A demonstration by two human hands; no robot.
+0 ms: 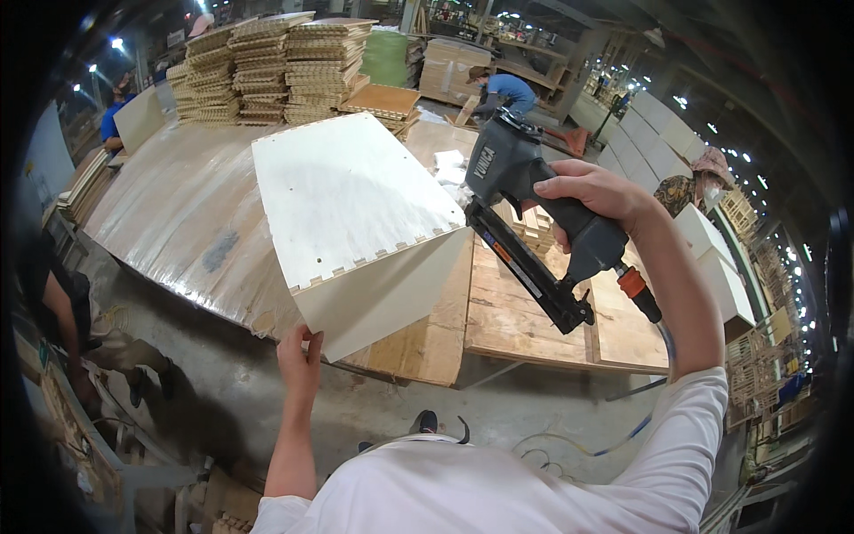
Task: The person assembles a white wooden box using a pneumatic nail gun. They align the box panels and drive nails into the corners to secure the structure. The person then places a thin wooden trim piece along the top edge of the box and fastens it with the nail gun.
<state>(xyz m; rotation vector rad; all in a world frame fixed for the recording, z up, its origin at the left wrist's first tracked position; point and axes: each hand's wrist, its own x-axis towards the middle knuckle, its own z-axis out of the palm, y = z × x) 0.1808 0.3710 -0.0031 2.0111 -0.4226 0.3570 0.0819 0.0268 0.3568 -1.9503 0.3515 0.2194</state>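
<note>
A pale wooden box [356, 196] with finger-jointed edges stands on the worktable, one corner turned toward me. Small dark marks dot its upper face. Thumb and fingers of my left hand [299, 358] pinch its lower near edge. In my right hand [598, 191] is a black pneumatic staple gun [509, 160], gripped by the handle. Its nose is at the box's right corner; whether it touches the wood I cannot tell. The long magazine slants down to the right, and an air hose [663, 331] runs from an orange coupling at the handle's base.
Tall stacks of notched panels [325, 71] stand at the back of the worktable [178, 209]. Behind them is a green wrapped roll [384, 55]. Other people work at the back, left and right. White boxes [654, 133] are piled at right; hose lies on the floor.
</note>
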